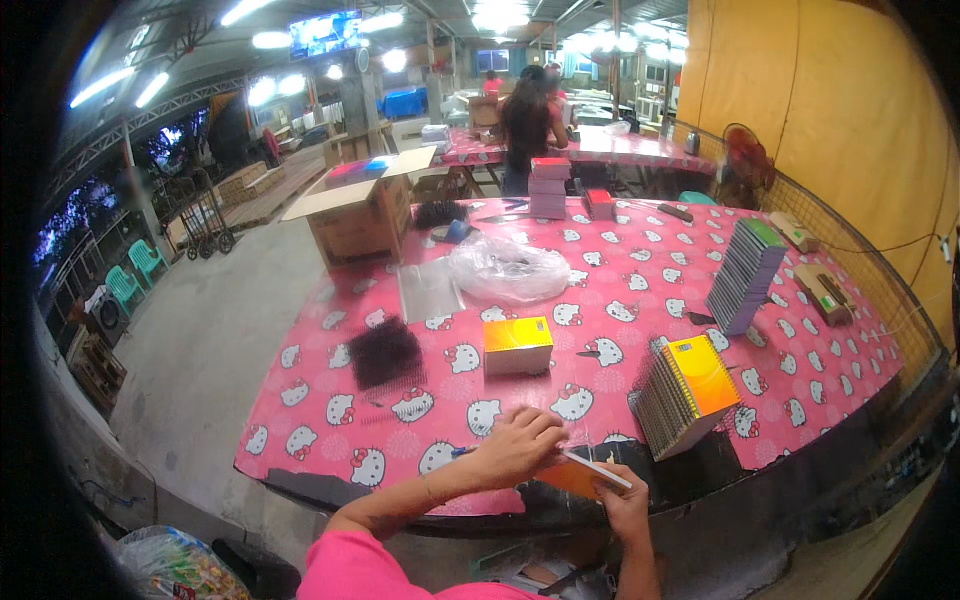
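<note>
A thin notebook (575, 480) with an orange cover and white page edges is tilted over the table's near edge. My right hand (626, 498) grips its right end, thumb on the cover. At the other end my left hand (520, 446) has its fingers curled closed against the edge; their tips are partly hidden. Beyond my hands stands a stack of yellow-orange notebooks (518, 346). To the right is a taller stack of spiral-bound notebooks (687, 395) with yellow-orange covers. A pile of black binding coils (385, 354) lies to the left.
A pink patterned cloth (625, 330) covers the table. On it are clear plastic wrap (510, 268), a tall green-topped notebook stack (745, 275), a red-topped stack (549, 188) and an open cardboard box (358, 222). A fan (748, 158) stands at the right; another person (527, 130) works farther back.
</note>
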`<move>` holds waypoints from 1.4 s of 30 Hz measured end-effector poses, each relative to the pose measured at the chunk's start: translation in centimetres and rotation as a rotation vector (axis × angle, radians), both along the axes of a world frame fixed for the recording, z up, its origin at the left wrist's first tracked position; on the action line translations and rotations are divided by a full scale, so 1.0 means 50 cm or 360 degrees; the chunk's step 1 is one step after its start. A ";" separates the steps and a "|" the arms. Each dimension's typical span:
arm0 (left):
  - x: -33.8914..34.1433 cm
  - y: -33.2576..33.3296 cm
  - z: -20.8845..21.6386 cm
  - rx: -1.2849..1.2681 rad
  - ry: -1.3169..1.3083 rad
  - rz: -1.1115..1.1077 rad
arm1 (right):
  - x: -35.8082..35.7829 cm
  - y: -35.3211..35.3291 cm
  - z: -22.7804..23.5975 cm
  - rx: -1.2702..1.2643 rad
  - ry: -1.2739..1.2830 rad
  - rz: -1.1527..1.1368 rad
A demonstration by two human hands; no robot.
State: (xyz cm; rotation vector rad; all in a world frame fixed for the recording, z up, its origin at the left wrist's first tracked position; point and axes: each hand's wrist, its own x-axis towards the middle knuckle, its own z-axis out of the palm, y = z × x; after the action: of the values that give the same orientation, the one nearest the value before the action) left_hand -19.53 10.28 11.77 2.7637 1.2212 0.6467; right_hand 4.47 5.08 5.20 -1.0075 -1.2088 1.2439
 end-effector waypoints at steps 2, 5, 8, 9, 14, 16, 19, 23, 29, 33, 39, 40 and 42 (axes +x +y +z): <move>0.025 -0.025 -0.027 0.0418 0.0154 0.0214 | -0.011 -0.005 0.011 0.0027 0.0072 -0.0062; 0.046 -0.089 -0.108 0.0348 0.0268 0.0221 | -0.019 -0.016 0.037 0.0017 0.0063 -0.0309; 0.038 -0.077 -0.119 0.0461 0.0124 0.0296 | -0.028 -0.014 0.054 -0.0022 0.0008 -0.0329; 0.041 -0.044 -0.096 0.0562 -0.0045 0.0349 | -0.031 -0.015 0.047 -0.0023 -0.0039 -0.0247; 0.053 -0.067 -0.104 0.0509 0.0305 0.0153 | -0.013 -0.016 0.039 0.0047 0.0007 -0.0330; 0.052 -0.092 -0.096 0.0482 0.0111 -0.0025 | -0.008 -0.019 0.038 -0.0006 0.0010 -0.0309; 0.045 -0.016 -0.036 0.0695 0.0263 0.0305 | -0.031 -0.022 0.043 -0.0007 -0.0064 -0.0199; 0.054 -0.083 -0.131 0.0217 -0.0053 -0.0412 | -0.010 -0.019 0.045 0.0003 0.0218 -0.0288; 0.059 -0.045 -0.040 0.0439 0.0204 -0.0002 | -0.029 -0.037 0.043 -0.0084 -0.0035 -0.0151; 0.065 -0.098 -0.118 0.0136 -0.0195 -0.0496 | -0.016 -0.032 0.031 -0.0026 0.0007 -0.0198; 0.067 -0.079 -0.101 0.0305 0.0017 -0.0193 | -0.030 -0.029 -0.043 -0.0076 0.0117 -0.0035; 0.070 -0.098 -0.134 0.0074 -0.0191 -0.0511 | -0.020 -0.023 -0.062 -0.0131 0.0215 -0.0128; 0.078 -0.089 -0.108 0.0113 -0.0184 -0.0536 | -0.036 -0.019 -0.075 -0.0073 0.0245 -0.0068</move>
State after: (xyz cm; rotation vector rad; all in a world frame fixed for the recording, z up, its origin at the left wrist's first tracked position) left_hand -15.65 5.82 6.37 2.8430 0.7001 0.8115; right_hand 2.68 4.12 1.45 -0.9481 -1.0393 1.2959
